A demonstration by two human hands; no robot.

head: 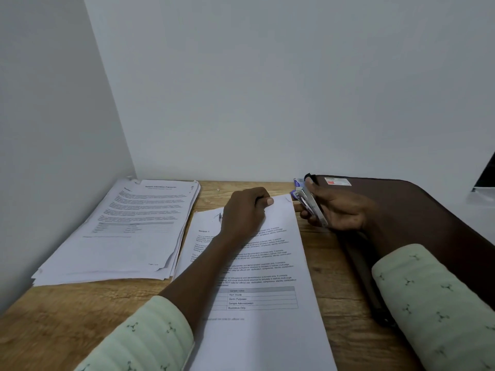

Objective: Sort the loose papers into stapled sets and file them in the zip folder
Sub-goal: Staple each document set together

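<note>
Stapling looks to be the step in hand. A set of printed sheets (267, 263) lies in the middle of the wooden tabletop (67, 317), its long axis running away from the person and leaning slightly right. The left hand (245, 210) lies over its far end, fingers (263, 195) curled together and seemingly pinching the top edge close to the far right corner. The right hand (340, 212) is the nearer one to that corner: its fingers (321, 194) are wrapped round a small metal stapler (310, 206), held just beside the corner on its right. The stapler lies diagonally, far end pointing up and left. The corner thus sits a little left of the stapler's far end, so the next move calls for a short leftward slide onto it. Whether a staple already sits there is too small to tell. A thick stack of loose papers (120, 228) waits at the left, and the dark brown zip folder (415, 204) lies flat under the right forearm.
</note>
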